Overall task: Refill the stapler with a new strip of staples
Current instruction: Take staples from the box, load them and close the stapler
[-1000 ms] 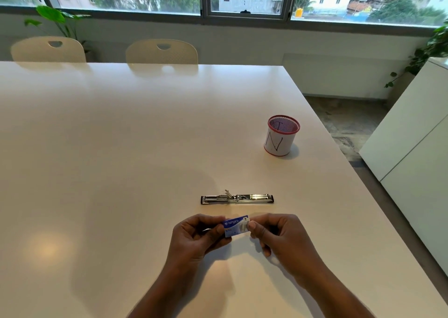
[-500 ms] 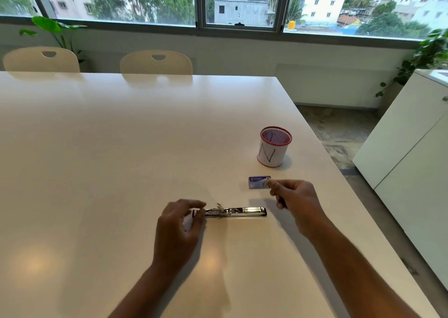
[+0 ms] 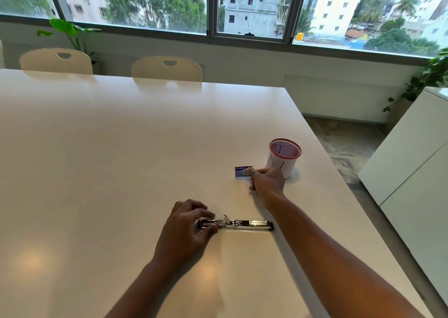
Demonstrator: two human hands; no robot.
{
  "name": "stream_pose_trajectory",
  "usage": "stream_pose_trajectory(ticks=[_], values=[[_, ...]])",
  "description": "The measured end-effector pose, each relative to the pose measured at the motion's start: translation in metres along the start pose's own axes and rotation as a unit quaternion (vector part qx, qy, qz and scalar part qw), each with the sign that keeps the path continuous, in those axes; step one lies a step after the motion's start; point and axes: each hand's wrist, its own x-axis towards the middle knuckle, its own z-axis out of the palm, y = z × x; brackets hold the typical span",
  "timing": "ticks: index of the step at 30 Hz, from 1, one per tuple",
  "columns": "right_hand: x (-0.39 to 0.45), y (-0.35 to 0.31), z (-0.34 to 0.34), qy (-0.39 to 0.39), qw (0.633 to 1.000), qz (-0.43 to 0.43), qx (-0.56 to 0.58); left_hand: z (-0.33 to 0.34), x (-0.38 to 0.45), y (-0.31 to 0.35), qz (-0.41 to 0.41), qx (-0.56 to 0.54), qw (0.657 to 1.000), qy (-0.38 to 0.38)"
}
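A slim metal stapler (image 3: pixel 244 224) lies flat and opened out on the white table (image 3: pixel 109 162), its long axis running left to right. My left hand (image 3: pixel 186 228) grips its left end between curled fingers and thumb. Farther back and to the right, a small blue staple box (image 3: pixel 242 171) rests on the table. My right hand (image 3: pixel 266 180) is stretched out to it, fingertips pinching the box's right end. No loose staple strip is visible.
A white mesh pen cup with a red rim (image 3: pixel 283 156) stands just behind my right hand, near the table's right edge. Two cream chairs (image 3: pixel 167 69) line the far side. A white cabinet (image 3: pixel 412 172) stands right of the table.
Both hands first held the staple box together near me. My left hand moved onto the stapler's left end; my right hand carried the box away and set it down beside the cup.
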Motion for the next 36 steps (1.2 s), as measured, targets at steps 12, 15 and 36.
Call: stream_pose_trajectory(ticks=[12,15,36], values=[[0.001,0.005,-0.005,0.024,1.0,-0.007,0.008,0.001,0.002,-0.002,-0.022,-0.038,0.999,-0.004],[-0.014,0.011,-0.017,0.015,0.998,-0.012,0.056,0.002,0.003,-0.005,-0.024,-0.047,0.999,-0.003],[-0.163,0.0,-0.056,-0.228,0.91,-0.34,-0.068,-0.014,-0.035,0.012,-0.002,-0.067,0.996,-0.058]])
